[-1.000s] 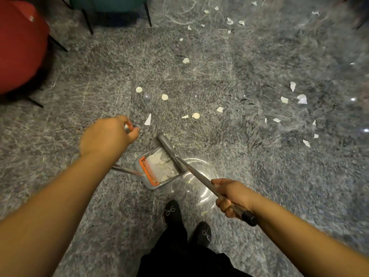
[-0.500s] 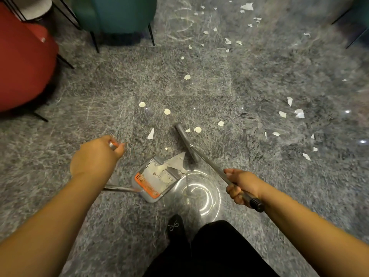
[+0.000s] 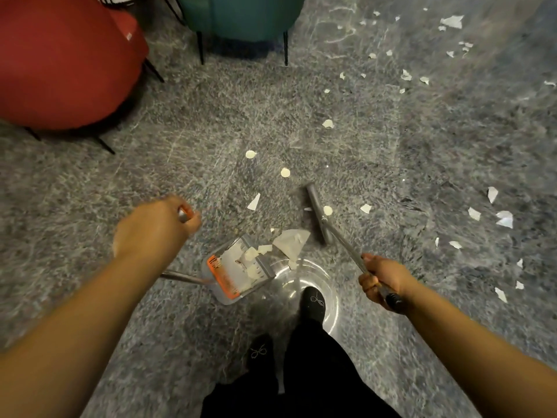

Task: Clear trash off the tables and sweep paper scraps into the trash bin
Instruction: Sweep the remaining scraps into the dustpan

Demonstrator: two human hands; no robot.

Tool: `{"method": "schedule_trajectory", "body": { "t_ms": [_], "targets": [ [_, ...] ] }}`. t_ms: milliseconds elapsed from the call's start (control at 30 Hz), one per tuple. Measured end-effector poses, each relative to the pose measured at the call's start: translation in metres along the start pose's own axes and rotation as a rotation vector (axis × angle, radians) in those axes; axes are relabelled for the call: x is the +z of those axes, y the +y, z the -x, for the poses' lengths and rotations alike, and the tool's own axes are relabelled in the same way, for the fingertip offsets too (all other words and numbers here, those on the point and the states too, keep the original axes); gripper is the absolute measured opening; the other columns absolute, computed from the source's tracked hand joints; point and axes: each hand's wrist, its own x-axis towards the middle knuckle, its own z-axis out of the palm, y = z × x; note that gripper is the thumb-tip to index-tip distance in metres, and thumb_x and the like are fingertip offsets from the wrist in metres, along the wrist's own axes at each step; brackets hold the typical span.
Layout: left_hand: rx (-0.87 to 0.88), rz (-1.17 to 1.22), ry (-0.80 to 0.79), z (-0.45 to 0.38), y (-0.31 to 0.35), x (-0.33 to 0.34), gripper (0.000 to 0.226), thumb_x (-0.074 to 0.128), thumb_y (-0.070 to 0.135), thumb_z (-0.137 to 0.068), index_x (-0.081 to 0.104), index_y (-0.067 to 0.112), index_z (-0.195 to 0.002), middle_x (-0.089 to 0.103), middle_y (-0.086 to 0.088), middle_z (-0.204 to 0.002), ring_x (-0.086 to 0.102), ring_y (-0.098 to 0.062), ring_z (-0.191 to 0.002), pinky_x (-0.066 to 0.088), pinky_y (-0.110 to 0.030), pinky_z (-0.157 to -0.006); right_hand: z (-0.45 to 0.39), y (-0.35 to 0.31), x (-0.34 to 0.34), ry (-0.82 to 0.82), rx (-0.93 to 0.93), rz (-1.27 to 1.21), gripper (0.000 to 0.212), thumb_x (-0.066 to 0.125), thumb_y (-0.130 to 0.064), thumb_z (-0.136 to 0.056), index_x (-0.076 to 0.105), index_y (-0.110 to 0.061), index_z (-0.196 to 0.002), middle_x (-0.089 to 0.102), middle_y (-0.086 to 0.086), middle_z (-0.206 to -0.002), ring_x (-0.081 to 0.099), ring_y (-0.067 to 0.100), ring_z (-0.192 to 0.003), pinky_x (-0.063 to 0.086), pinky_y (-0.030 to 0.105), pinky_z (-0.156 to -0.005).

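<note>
— What have the hands got?

— I see my left hand clenched on the dustpan handle, right hand gripping the broom shaft.

— And the paper scraps?

— Some lie in the pan, one large piece at its lip; many scattered over the grey floor, ahead and to the right.

Grey speckled floor strewn with paper scraps.
A dustpan, a broom head and two chairs, red and teal, stand on it.
</note>
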Motion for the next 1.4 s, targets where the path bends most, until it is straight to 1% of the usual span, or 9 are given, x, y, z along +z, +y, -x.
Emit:
{"method": "schedule_trajectory", "body": {
  "t_ms": [133, 333, 433, 633, 733, 867, 1000, 1267, 1400],
  "targets": [
    [0.000, -0.012, -0.015, -0.014, 0.028, -0.005, 0.022, 0.062, 0.049, -0.090, 0.064, 0.028, -0.088, 0.061, -0.005, -0.077, 0.056, -0.030, -0.075, 0.041, -0.033, -0.063, -0.022, -0.035, -0.020, 0.051, 0.006, 0.004, 0.024, 0.024, -0.013, -0.104, 0.045, -0.023, -0.099, 0.033, 0.002, -0.055, 0.032, 0.006, -0.028, 0.028, 0.012, -0.030],
    [0.054, -0.009, -0.047, -0.040, 0.073, -0.006, 0.023, 0.059, 0.053, -0.090, 0.062, 0.030, -0.087, 0.058, 0.003, -0.068, 0.056, -0.025, -0.070, 0.043, -0.031, -0.059, -0.039, -0.086, -0.051, 0.127, -0.041, 0.021, 0.031, 0.027, -0.016, -0.105, 0.040, -0.024, -0.132, 0.035, 0.003, -0.060, 0.032, 0.006, -0.029, 0.028, 0.012, -0.033],
    [0.065, -0.041, -0.050, -0.058, 0.090, -0.007, 0.024, 0.058, 0.053, -0.091, 0.063, 0.030, -0.088, 0.057, 0.004, -0.067, 0.054, -0.021, -0.066, 0.039, -0.029, -0.055, -0.047, -0.105, -0.067, 0.178, -0.052, 0.024, 0.035, 0.027, -0.017, -0.104, 0.039, -0.022, -0.138, 0.037, 0.004, -0.062, 0.033, 0.007, -0.030, 0.029, 0.013, -0.033],
    [0.059, -0.052, -0.047, -0.081, 0.096, -0.006, 0.026, 0.061, 0.056, -0.087, 0.064, 0.030, -0.087, 0.060, 0.001, -0.069, 0.056, -0.024, -0.067, 0.046, -0.033, -0.058, -0.067, -0.142, -0.090, 0.209, -0.061, 0.018, 0.025, 0.022, -0.011, -0.103, 0.046, -0.015, -0.098, 0.035, 0.004, -0.064, 0.034, 0.006, -0.029, 0.026, 0.012, -0.032],
    [0.057, -0.083, -0.023, -0.083, 0.097, -0.005, 0.026, 0.063, 0.053, -0.087, 0.066, 0.028, -0.087, 0.061, -0.002, -0.070, 0.053, -0.024, -0.066, 0.042, -0.031, -0.056, -0.080, -0.153, -0.097, 0.244, -0.034, 0.026, 0.023, 0.023, -0.011, -0.102, 0.043, -0.011, -0.092, 0.034, 0.003, -0.063, 0.034, 0.006, -0.029, 0.027, 0.013, -0.031],
    [0.060, -0.090, -0.011, -0.084, 0.095, -0.002, 0.024, 0.065, 0.053, -0.085, 0.067, 0.030, -0.087, 0.057, -0.002, -0.066, 0.052, -0.026, -0.065, 0.042, -0.031, -0.057, -0.088, -0.158, -0.090, 0.247, 0.026, 0.081, 0.020, 0.026, -0.011, -0.102, 0.041, -0.010, -0.089, 0.034, 0.004, -0.061, 0.033, 0.007, -0.028, 0.027, 0.013, -0.032],
    [0.062, -0.090, 0.004, -0.083, 0.092, -0.003, 0.023, 0.065, 0.053, -0.085, 0.066, 0.030, -0.086, 0.054, 0.000, -0.064, 0.049, -0.024, -0.064, 0.042, -0.031, -0.057, -0.089, -0.145, -0.071, 0.201, 0.059, 0.176, 0.022, 0.024, -0.015, -0.103, 0.039, -0.013, -0.087, 0.037, 0.003, -0.043, 0.032, 0.009, -0.026, 0.030, 0.011, -0.034],
    [0.051, -0.069, -0.016, -0.073, 0.078, -0.002, 0.021, 0.061, 0.053, -0.088, 0.061, 0.033, -0.083, 0.060, 0.000, -0.069, 0.056, -0.026, -0.068, 0.046, -0.033, -0.058, -0.069, -0.098, -0.019, 0.043, 0.107, 0.326, 0.028, 0.020, -0.009, -0.102, 0.047, -0.015, -0.096, 0.034, 0.004, -0.058, 0.032, 0.008, -0.031, 0.029, 0.013, -0.035],
    [0.050, -0.083, -0.003, -0.062, 0.069, -0.002, 0.024, 0.059, 0.054, -0.090, 0.063, 0.030, -0.089, 0.050, 0.007, -0.062, 0.049, -0.021, -0.065, 0.034, -0.028, -0.053, -0.054, -0.073, 0.012, -0.020, 0.145, 0.405, 0.029, 0.020, -0.013, -0.102, 0.048, -0.018, -0.101, 0.035, 0.003, -0.057, 0.030, 0.008, -0.034, 0.027, 0.012, -0.038]
  ]
}}
